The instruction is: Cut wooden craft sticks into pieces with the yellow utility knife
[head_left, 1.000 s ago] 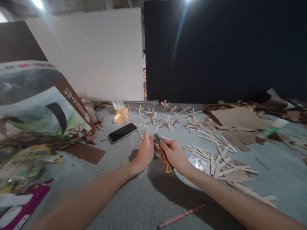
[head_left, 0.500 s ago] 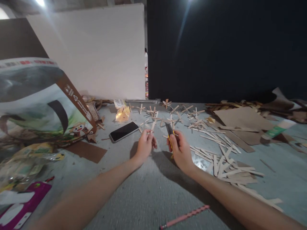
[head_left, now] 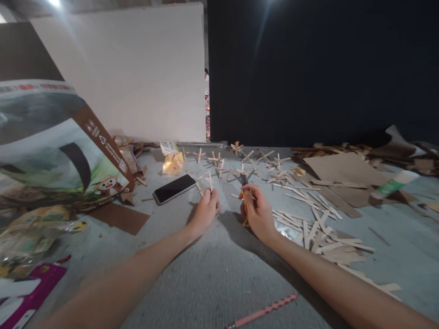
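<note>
Remote view here: left hand [head_left: 206,206] has a pale wooden stick [head_left: 211,183] pinched mid-frame, right hand [head_left: 258,212] is wrapped round a yellow cutter [head_left: 245,222] just right of centre, hands apart. I'd call this a stick-handling step, cutter at the ready. Any cut calls for bringing both together, grip steady.

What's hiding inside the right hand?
The right hand holds a yellow-and-dark tool, probably a cutter: its dark front and yellow edge show. The hand covers its middle.
</note>
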Tool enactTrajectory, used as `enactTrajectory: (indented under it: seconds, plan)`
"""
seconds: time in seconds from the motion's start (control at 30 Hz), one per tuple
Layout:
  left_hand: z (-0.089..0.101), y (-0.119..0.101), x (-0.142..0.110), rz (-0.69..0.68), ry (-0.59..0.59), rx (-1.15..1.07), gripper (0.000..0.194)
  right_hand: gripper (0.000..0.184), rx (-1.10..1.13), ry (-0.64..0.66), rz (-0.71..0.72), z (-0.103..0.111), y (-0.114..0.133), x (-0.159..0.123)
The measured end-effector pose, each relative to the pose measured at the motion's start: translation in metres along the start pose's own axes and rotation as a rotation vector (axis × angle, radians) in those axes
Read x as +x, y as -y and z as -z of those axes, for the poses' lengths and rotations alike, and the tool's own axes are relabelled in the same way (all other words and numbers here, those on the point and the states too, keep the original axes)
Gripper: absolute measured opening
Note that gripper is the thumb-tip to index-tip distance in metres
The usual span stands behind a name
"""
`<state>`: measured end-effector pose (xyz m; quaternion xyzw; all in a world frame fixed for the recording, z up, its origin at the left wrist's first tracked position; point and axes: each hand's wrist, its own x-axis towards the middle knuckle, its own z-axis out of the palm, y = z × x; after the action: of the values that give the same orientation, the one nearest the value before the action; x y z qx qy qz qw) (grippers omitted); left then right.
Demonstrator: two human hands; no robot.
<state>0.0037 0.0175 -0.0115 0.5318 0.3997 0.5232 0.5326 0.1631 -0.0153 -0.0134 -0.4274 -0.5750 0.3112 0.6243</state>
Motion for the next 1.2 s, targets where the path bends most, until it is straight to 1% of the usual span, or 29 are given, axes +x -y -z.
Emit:
enactTrajectory:
  seconds: [0.1,0.23,0.3,0.4,0.5,0.6,0.73,0.77,0.83,0.9,0.97,1.13,1.2]
  plan:
    - [0.0,-0.001,-0.001,0.003,0.036,-0.021,0.052,0.027,-0.058,0.061,0.044,0.002,0.001,-0.002]
    - [0.0,-0.004,-0.003,0.03,0.071,-0.036,0.056,0.034,-0.148,0.136,0.127,0.006,0.003,-0.004]
    - [0.0,-0.006,-0.003,0.029,0.084,-0.015,0.057,0.036,-0.132,0.163,0.178,0.007,0.005,-0.004]
    - [0.001,-0.008,-0.004,0.0,0.068,0.026,0.059,0.042,-0.043,0.2,0.256,0.007,0.004,-0.005]
    - [0.001,-0.009,-0.005,0.013,0.053,0.051,0.059,0.04,-0.051,0.139,0.267,0.003,0.001,-0.006]
    - [-0.001,-0.01,-0.006,0.048,0.104,0.006,0.057,0.033,-0.159,0.044,0.266,0.001,-0.001,-0.007]
    - [-0.004,-0.01,-0.01,0.041,0.167,-0.011,0.053,0.018,-0.264,0.001,0.279,0.004,0.006,-0.012]
    - [-0.004,-0.009,-0.012,0.027,0.173,0.012,0.052,0.015,-0.275,0.008,0.285,0.006,0.009,-0.013]
    - [-0.002,-0.006,-0.015,-0.017,0.188,0.099,0.049,0.015,-0.266,0.035,0.341,0.008,0.016,-0.015]
    - [0.0,-0.003,-0.018,-0.073,0.211,0.201,0.047,0.015,-0.218,0.09,0.394,0.008,0.021,-0.017]
    - [0.002,0.0,-0.02,-0.121,0.241,0.266,0.044,0.015,-0.174,0.125,0.416,0.005,0.024,-0.019]
    - [0.003,-0.003,-0.022,-0.217,0.289,0.355,0.041,0.018,-0.159,0.096,0.439,-0.001,0.023,-0.025]
    - [0.003,-0.006,-0.023,-0.243,0.304,0.398,0.041,0.019,-0.157,0.106,0.462,-0.002,0.024,-0.025]
